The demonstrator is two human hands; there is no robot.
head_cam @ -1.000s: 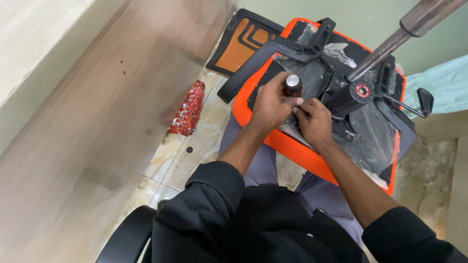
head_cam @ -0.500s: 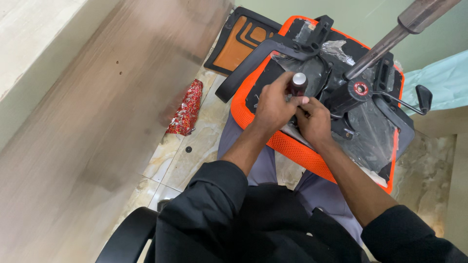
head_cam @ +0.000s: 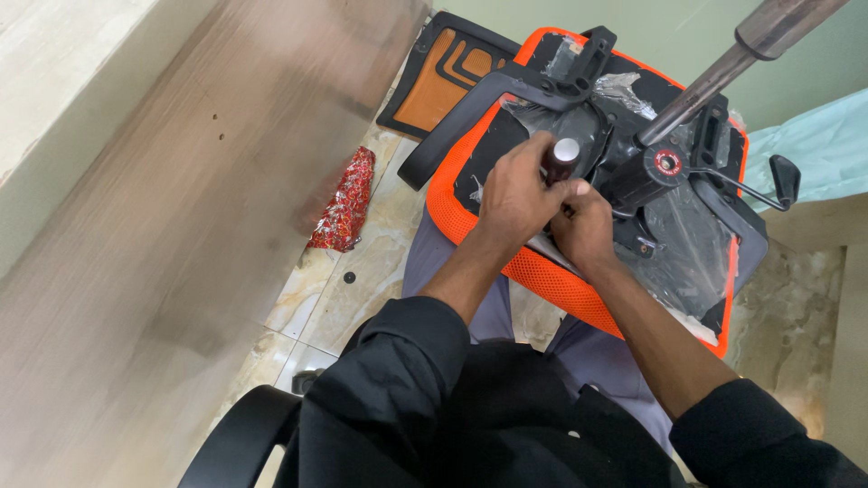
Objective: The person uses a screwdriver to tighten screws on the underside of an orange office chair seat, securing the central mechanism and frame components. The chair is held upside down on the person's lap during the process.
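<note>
An upturned office chair seat (head_cam: 470,221) with orange mesh edging rests on my lap, its black underside mechanism (head_cam: 660,172) facing up. My left hand (head_cam: 515,194) is shut on the dark handle of a screwdriver (head_cam: 561,158), which stands upright on the black seat plate. My right hand (head_cam: 583,226) sits just beside it, fingers curled at the tool's lower shaft; what the fingertips pinch is hidden. A metal gas-lift column (head_cam: 723,72) rises from the mechanism toward the top right. A black armrest bracket (head_cam: 479,108) crosses the seat's far-left side.
A wooden desk surface (head_cam: 163,226) fills the left. A crumpled red wrapper (head_cam: 344,203) lies on the tiled floor. An orange-and-black chair back panel (head_cam: 448,72) lies beyond the seat. A lever with a black paddle (head_cam: 782,176) sticks out right. A black chair arm (head_cam: 240,438) is near me.
Both hands and the screwdriver have stayed at the same spot on the seat plate. The view has shifted slightly, and the handle top has tilted a little.
</note>
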